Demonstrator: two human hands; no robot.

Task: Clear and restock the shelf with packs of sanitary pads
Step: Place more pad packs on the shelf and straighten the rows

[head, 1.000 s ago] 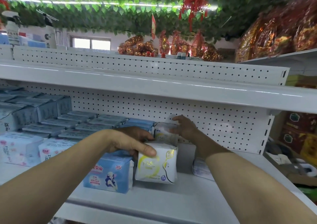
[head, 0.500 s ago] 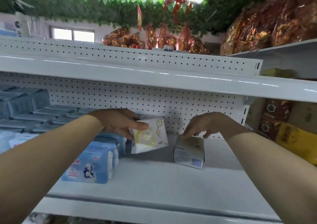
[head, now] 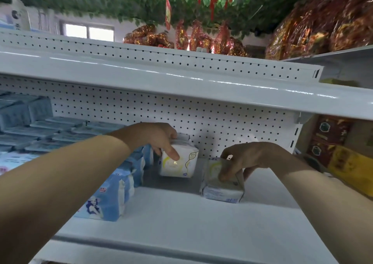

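Gripping one white pack each, two hands are reaching into the lower shelf (head: 181, 223). The left hand (head: 159, 138) is clamping the left pack (head: 179, 164), its thumb lying across the yellow-marked front face and its fingers curling over the top. This pack is sitting tilted, close to the pegboard (head: 141, 110); whether its lower edge is touching the shelf I cannot tell. The right hand (head: 252, 158) is closing on the right pack (head: 220, 193), fingers curling down over the top and the thumb pressing the near face. That pack is resting on the shelf, just to the right of the left pack, with a narrow gap showing between the two.

One row of blue packs (head: 109, 199) is running front to back just left of the left pack. Three are showing in it, the nearest standing at the shelf's front. Further left, grey-blue packs (head: 50, 130) are lying in low stacks, too blurred for counting.

One upper shelf (head: 181, 82) is crossing above both hands. Red-gold bundles (head: 201, 39) are standing behind it, and green leaves (head: 121, 1) are hanging along the ceiling. One yellow box (head: 351, 168) is showing at the far right, beyond the shelf's end.
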